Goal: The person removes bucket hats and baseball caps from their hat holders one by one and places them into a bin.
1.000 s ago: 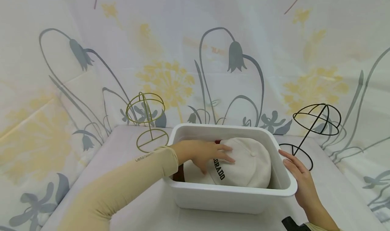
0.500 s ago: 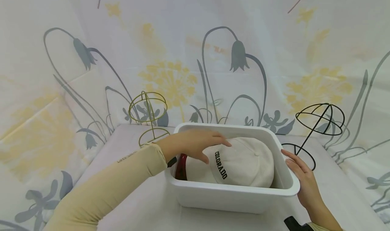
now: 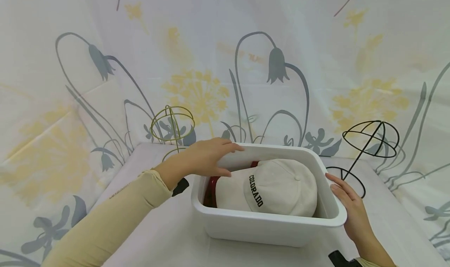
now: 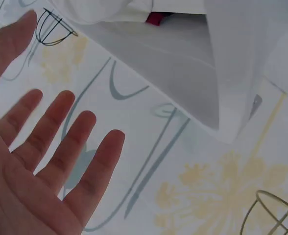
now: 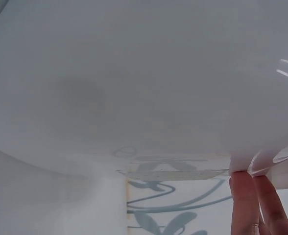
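A white plastic bin stands in the middle of the table. Inside lies a cream baseball cap lettered COLORADO, its brim toward the left; dark red material shows at its edges. My left hand hovers over the bin's left end, fingers extended and spread. Nothing is in its palm in the left wrist view. At the opposite end, my right hand rests its fingertips on the bin's rim. In the right wrist view its straight fingers touch the rim from outside.
Behind the bin on the left stands a gold wire hat stand, its base partly hidden by my left arm. A black wire hat stand leans at the back right. Flower-printed cloth hangs close behind the table.
My left hand has lifted off the cap and moved left to the bin's end, uncovering the cap's lettering. My right hand stays at the rim. The view has shifted slightly.
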A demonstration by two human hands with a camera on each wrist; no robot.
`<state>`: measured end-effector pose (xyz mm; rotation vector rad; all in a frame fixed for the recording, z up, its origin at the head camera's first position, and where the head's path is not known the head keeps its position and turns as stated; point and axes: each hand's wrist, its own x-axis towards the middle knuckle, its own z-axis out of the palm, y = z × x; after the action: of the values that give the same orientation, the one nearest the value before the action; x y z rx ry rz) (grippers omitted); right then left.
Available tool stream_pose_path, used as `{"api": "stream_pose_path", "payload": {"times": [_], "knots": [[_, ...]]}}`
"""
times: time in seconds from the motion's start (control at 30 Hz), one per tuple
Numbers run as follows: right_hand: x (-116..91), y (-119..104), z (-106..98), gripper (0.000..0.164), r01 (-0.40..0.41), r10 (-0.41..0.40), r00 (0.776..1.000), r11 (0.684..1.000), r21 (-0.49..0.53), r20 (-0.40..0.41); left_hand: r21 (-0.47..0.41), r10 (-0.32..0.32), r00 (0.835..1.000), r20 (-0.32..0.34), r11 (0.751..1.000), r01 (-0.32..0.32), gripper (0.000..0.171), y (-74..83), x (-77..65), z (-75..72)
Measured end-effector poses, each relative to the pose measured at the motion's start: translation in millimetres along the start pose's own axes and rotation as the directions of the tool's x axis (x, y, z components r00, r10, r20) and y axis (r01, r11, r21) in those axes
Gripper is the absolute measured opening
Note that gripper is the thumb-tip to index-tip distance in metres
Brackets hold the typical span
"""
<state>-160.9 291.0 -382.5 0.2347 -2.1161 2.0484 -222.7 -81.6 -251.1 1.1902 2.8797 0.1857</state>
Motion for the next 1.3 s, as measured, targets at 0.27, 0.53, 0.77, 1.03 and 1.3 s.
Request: {"api": "stream_pose_path", "payload": {"times": [0.27, 0.53, 0.77, 1.03, 1.3], "knots": [[0.1, 1.2, -0.9, 0.038, 0.000, 0.000, 1.000, 1.000, -0.007, -0.007, -0.027, -0.078, 0.971, -0.224, 0.997, 0.074, 0.049, -21.9, -21.4, 7.7], [2.1, 3.5, -1.1, 0.040, -0.008, 0.008, 1.000, 1.000, -0.005, 0.008, -0.077, -0.171, 0.917, -0.360, 0.985, 0.153, 0.040, -38.4, -46.4, 23.7], [2.1, 3.7, 0.2, 0.039, -0.011, 0.011, 1.000, 1.000, 0.006, 0.006, -0.142, -0.247, 0.877, -0.412, 0.968, 0.205, 0.034, -44.7, -61.0, 42.1], [2.6, 4.3, -2.6, 0.037, 0.010, -0.010, 1.000, 1.000, 0.019, 0.003, -0.247, -0.311, 0.862, -0.401, 0.943, 0.225, 0.031, -46.9, -69.7, 62.4], [3.2, 1.2, -7.2, 0.039, 0.021, -0.019, 0.999, 0.999, -0.036, 0.039, -0.407, -0.384, 0.807, -0.449, 0.892, 0.197, 0.030, -47.9, -76.4, 89.9]]}}
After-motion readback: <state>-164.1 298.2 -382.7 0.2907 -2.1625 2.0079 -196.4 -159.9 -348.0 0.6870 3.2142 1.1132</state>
